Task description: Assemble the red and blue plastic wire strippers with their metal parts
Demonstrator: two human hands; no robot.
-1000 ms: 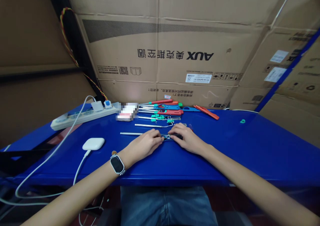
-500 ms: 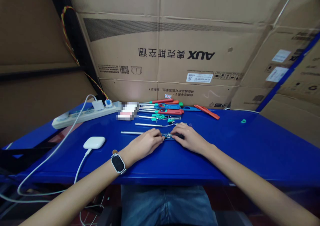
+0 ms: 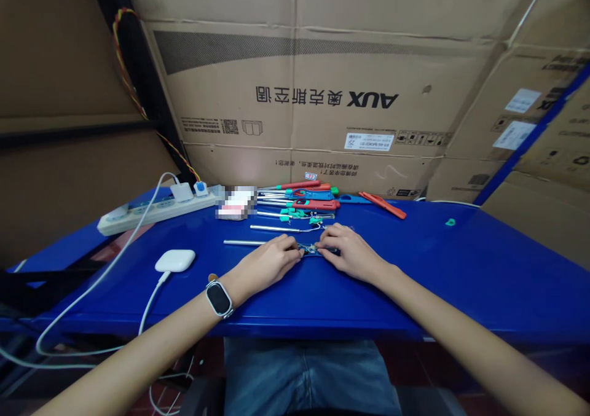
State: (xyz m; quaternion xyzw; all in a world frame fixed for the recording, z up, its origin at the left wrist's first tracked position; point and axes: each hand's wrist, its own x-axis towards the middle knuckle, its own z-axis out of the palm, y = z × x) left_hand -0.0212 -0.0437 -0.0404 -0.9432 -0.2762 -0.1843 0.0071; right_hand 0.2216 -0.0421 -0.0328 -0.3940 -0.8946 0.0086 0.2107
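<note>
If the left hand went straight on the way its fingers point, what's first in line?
Most likely the small wired part right at the tips of the left hand, perhaps already touching, then the right hand; depth there is hard to judge.

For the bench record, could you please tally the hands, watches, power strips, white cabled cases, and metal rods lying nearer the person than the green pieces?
Hands: 2, left hand and right hand
Watch: 1
Power strip: 1
White cabled case: 1
Metal rods: 2
Total: 7
</note>
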